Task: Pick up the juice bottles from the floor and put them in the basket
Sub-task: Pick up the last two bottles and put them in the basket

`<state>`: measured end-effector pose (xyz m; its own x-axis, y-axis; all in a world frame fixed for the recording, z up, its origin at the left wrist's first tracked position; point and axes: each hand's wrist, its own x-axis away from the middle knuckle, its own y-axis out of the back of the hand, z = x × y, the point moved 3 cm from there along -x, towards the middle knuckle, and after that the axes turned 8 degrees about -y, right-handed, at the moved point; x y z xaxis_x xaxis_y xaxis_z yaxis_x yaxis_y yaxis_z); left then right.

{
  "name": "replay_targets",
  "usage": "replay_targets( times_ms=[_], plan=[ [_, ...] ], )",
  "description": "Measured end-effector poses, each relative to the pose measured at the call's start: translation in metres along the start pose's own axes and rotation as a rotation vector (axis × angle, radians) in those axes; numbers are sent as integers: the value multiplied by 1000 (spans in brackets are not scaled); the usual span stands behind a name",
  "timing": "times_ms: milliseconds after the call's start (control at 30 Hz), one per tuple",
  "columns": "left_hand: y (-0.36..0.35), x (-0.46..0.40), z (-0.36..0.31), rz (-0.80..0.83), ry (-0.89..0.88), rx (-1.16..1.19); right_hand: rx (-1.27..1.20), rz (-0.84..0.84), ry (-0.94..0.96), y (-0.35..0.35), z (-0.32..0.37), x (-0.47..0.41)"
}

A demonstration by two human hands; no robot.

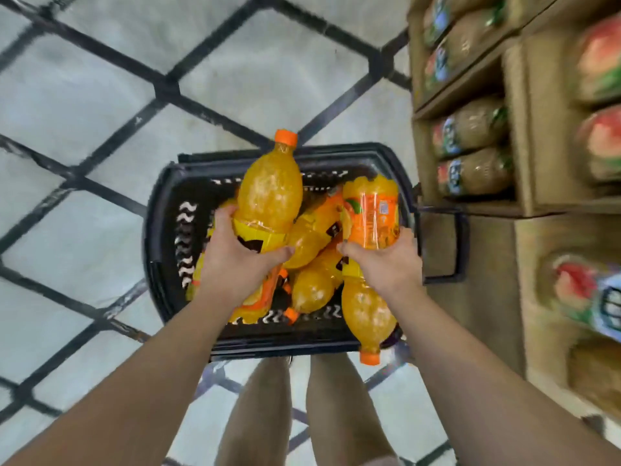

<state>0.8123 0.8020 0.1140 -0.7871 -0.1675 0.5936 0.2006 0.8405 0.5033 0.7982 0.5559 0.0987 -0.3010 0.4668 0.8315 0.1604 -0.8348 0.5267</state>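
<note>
A dark plastic basket stands on the tiled floor in front of my legs. Several orange juice bottles lie piled inside it. My left hand grips the labelled lower part of one orange juice bottle, its orange cap pointing away from me, held over the basket. My right hand grips a second orange juice bottle by its middle; its base points away and its orange cap hangs toward me past the basket's near rim.
Cardboard shelving stocked with several labelled bottles rises close on the right, next to the basket's folded handle. The light tiled floor with dark grout lines spreads to the left and beyond. My legs stand just behind the basket.
</note>
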Motion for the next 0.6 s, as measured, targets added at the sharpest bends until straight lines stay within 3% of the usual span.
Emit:
replay_targets(
  times_ms=[300,600],
  plan=[
    [-38,-39,99,15,66,-69,-135,-76,-110,-72,-29,-72],
    [-60,-47,115,-52,209,-181,-257,-23,-77,-91,-22,-79]
  ],
)
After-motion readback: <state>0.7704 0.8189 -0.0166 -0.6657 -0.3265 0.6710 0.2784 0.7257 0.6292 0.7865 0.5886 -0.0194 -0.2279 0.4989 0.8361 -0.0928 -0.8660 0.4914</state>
